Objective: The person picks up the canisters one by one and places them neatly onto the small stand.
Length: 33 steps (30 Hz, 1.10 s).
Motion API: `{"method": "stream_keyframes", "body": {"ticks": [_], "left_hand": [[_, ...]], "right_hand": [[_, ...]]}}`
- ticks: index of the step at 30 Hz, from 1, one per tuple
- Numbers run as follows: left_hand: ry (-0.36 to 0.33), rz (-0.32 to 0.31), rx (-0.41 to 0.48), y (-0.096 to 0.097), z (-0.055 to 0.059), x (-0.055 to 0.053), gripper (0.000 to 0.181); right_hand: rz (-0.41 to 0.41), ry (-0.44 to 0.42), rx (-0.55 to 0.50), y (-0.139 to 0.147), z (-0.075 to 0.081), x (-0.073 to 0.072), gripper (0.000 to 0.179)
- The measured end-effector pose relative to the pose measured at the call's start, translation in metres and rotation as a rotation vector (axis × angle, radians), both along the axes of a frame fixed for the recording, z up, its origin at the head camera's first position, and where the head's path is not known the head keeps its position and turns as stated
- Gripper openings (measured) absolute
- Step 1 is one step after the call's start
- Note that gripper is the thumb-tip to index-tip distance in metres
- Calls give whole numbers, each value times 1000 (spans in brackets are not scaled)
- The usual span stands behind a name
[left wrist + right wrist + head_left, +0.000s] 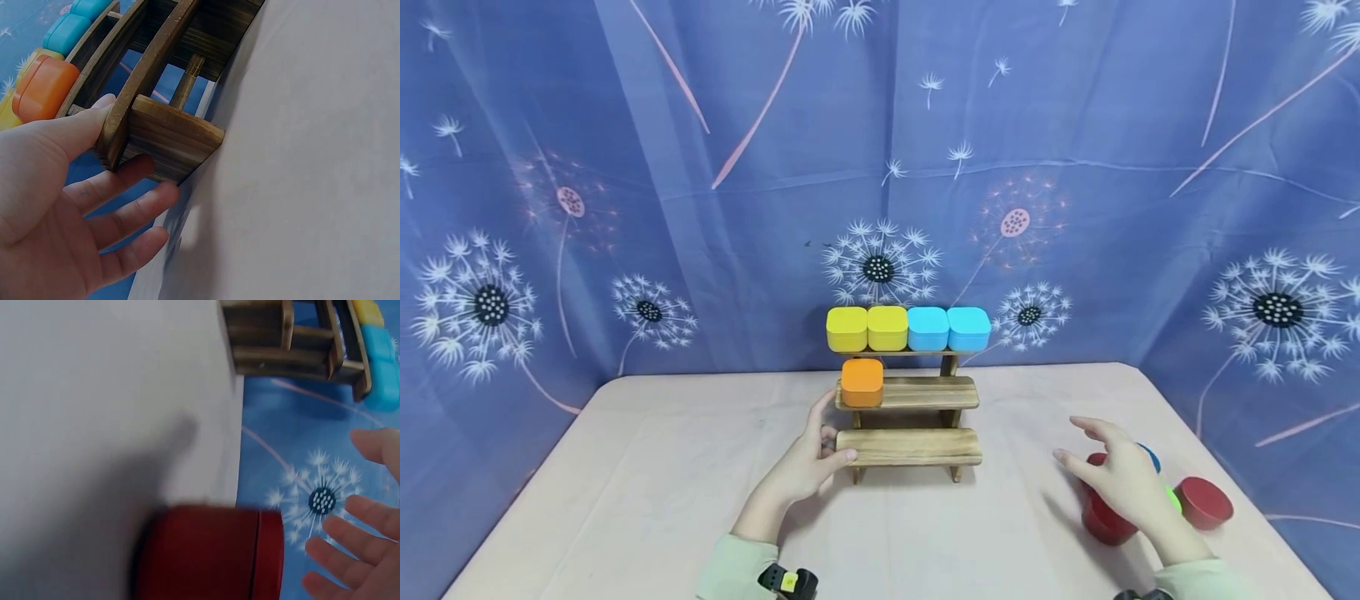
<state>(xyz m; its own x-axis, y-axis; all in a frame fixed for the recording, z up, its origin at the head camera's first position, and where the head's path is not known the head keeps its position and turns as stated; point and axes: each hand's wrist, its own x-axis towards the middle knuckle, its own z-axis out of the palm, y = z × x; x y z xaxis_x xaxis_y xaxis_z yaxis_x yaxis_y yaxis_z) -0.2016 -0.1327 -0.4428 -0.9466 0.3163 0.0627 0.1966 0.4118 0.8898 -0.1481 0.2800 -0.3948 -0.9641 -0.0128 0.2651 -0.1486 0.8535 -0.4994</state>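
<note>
With our left hand (799,472) we grip the wooden stand (917,447) at its nine-o'clock end, likely steadying it beneath the orange box (862,383) there on its middle shelf (928,393), while our right hand (1117,473), fingers loose and holding nothing, hangs near the red cup (1107,522) toward four o'clock.

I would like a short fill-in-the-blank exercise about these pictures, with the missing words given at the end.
1. Left of the two blue boxes stand two ____ boxes.
2. The single box on the middle shelf is ____.
3. The stand is touched by the person's ____ hand.
4. The right hand, with its fingers spread, holds ____.

Missing words: yellow; orange; left; nothing.
</note>
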Motion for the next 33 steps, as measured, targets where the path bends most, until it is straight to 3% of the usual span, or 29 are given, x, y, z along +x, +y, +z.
{"method": "stream_keyframes", "body": {"ticks": [9,18,33], "left_hand": [[-2,-2,-12,1,0,0,94],[-4,-3,-6,0,0,0,93],[-2,-9,-8,0,2,1,93]], "right_hand": [[31,-98,141,32,-2,1,68],[49,-143,183,50,-8,1,67],[24,-192,213,54,-13,-7,69]]}}
